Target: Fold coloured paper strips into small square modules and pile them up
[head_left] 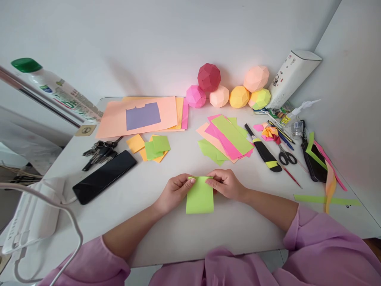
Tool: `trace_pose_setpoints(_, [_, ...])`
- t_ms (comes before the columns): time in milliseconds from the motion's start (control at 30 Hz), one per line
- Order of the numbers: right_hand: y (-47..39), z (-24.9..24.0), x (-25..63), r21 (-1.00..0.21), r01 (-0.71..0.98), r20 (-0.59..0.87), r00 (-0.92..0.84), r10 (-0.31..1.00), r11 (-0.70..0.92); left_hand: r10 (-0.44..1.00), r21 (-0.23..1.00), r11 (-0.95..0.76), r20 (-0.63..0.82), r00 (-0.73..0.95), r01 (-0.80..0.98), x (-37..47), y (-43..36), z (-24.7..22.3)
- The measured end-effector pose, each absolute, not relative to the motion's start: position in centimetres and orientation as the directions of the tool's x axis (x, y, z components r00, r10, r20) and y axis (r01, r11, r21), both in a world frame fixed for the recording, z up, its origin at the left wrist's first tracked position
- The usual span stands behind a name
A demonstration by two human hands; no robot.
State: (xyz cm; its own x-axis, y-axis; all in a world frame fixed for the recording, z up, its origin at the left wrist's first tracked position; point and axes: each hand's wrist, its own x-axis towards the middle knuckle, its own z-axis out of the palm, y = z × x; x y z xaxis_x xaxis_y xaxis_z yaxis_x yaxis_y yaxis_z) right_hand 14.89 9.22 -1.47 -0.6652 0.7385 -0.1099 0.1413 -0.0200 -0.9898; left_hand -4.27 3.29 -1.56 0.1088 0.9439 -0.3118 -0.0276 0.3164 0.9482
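Observation:
A piece of bright green paper (200, 198) hangs between my two hands over the front middle of the white desk. My left hand (175, 190) pinches its upper left corner, thumb on the near face. At the upper right corner, my right hand (226, 183) pinches it the same way. The fingers behind the paper are partly hidden. Beyond my left hand lie small green paper squares (161, 143) and orange squares (135, 143). Past my right hand is a loose pile of green strips (232, 135) and pink strips (218, 137).
Faceted paper balls (209, 77) stand along the wall. A utility knife (264, 153), scissors (287, 155) and glue bottle (297, 113) lie at right. Keys (101, 153), a phone (104, 177), large paper sheets (113, 119) and a spray can (65, 93) are at left.

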Motion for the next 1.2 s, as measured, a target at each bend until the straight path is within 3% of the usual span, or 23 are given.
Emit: trace_pose_setpoints(1200, [9.23, -1.65, 14.95, -0.99, 0.141, -0.088, -0.685, 0.723, 0.013, 0.944, 0.953, 0.303, -0.301, 0.133, 0.005, -4.37, 3.23, -1.53])
